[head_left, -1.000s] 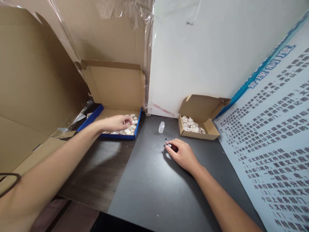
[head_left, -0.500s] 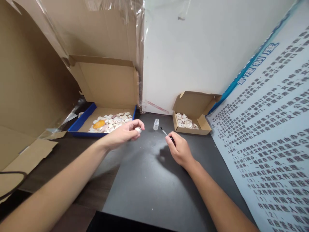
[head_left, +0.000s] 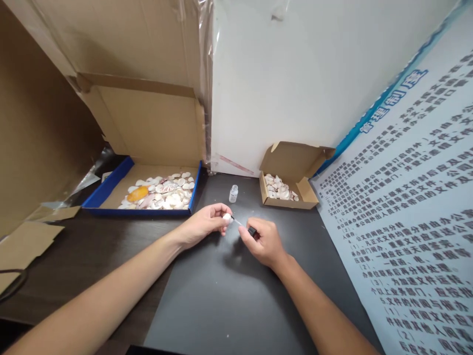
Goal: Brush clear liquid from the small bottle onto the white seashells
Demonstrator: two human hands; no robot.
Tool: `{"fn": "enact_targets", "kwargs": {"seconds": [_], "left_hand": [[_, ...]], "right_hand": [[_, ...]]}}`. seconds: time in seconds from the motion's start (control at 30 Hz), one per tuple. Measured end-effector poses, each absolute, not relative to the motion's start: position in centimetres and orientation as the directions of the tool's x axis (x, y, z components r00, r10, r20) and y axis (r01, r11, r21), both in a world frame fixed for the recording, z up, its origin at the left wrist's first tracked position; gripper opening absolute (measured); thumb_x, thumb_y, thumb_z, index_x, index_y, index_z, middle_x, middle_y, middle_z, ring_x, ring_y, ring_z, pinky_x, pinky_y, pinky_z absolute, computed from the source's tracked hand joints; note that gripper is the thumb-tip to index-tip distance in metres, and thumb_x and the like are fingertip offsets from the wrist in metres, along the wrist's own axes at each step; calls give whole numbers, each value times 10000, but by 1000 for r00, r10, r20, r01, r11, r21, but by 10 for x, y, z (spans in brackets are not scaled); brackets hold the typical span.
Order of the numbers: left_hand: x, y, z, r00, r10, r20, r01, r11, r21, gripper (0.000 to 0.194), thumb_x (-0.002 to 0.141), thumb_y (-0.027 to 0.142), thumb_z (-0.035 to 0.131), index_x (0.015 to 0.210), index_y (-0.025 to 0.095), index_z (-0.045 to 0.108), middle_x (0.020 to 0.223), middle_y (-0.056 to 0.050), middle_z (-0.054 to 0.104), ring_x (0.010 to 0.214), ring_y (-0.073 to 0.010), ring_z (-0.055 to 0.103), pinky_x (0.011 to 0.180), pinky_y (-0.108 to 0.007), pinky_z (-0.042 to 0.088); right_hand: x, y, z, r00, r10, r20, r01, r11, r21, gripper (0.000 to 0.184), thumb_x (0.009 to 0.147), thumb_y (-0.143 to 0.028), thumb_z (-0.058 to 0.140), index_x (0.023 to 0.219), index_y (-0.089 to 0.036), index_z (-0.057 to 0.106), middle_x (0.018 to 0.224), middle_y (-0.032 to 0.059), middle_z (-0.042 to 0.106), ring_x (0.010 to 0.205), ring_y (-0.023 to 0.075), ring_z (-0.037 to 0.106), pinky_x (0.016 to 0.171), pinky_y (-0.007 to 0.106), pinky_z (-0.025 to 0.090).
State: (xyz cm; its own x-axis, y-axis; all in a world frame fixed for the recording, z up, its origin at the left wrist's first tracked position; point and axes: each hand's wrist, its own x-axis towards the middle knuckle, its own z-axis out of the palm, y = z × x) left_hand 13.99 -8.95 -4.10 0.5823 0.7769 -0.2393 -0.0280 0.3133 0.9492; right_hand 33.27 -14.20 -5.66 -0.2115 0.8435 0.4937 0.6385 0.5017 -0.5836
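Between thumb and fingers my left hand (head_left: 207,224) pinches a small white seashell (head_left: 227,218) above the dark table. My right hand (head_left: 263,241) is closed on the black cap of a small brush (head_left: 252,230), whose thin pale stem points left. The brush's dark tip meets the shell's right edge, or comes very near it; I cannot tell if they touch. Just beyond the hands stands a small clear glass bottle (head_left: 233,194), uncapped and upright, with some pale content inside.
On the left, a blue-edged cardboard box (head_left: 136,212) with its lid up holds many white shells and an orange one (head_left: 138,193). A smaller open cardboard box (head_left: 288,202) with shells stands at the back right. Boards wall the table, with a printed poster (head_left: 414,197) on the right.
My left hand has brought the shell right and nearer to me. My right hand has moved left and nearer, and the brush tip is now at the shell. The view has shifted slightly.
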Motion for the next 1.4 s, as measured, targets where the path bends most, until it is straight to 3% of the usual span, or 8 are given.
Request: {"fn": "enact_targets", "kwargs": {"seconds": [0.23, 0.43, 0.67, 0.87, 1.03, 1.4], "left_hand": [[138, -89, -51, 579, 778, -245, 74, 248, 966, 368, 767, 398, 717, 938, 161, 494, 761, 48, 524, 515, -34, 443, 493, -185, 367], [136, -92, -56, 634, 722, -278, 162, 227, 960, 412, 809, 501, 667, 935, 191, 427, 527, 110, 401, 466, -54, 355, 461, -166, 262], [132, -91, -54, 650, 693, -313, 229, 214, 949, 361, 854, 506, 602, 905, 184, 446, 557, 88, 418, 512, -67, 357, 490, -180, 259], [137, -94, -54, 614, 753, -236, 224, 120, 967, 289, 837, 417, 620, 857, 167, 477, 645, 67, 395, 579, -71, 322, 525, -188, 261], [143, -100, -54, 560, 810, -174, 220, 58, 974, 269, 876, 423, 565, 847, 167, 487, 664, 57, 395, 572, -71, 326, 522, -192, 273], [146, -110, -59, 548, 832, -90, 241, -54, 969, 209, 868, 364, 574, 857, 165, 511, 666, 44, 439, 569, -77, 372, 534, -200, 316]], "right_hand": [[328, -146, -55, -259, 872, 416, 619, 481, -621, 384, 891, -315, 516, 588, -196, 311, 518, -50, 331, 485, 88, 320, 512, 248, 243], [327, -144, -55, -247, 894, 374, 650, 439, -621, 393, 880, -314, 507, 574, -199, 289, 511, -47, 331, 481, 90, 307, 508, 260, 232], [328, -145, -52, -224, 877, 425, 613, 466, -638, 377, 863, -264, 500, 572, -200, 268, 511, -51, 282, 477, 88, 276, 502, 260, 230], [323, -146, -55, -241, 891, 384, 615, 447, -650, 355, 848, -254, 501, 565, -202, 293, 503, -46, 316, 473, 92, 299, 499, 263, 246], [326, -148, -55, -185, 881, 437, 651, 442, -617, 351, 839, -217, 491, 564, -207, 274, 495, -41, 319, 471, 98, 306, 505, 271, 252], [325, -151, -47, -249, 847, 470, 594, 517, -617, 318, 845, -180, 506, 587, -204, 321, 505, -44, 342, 472, 94, 321, 497, 256, 253]]}}
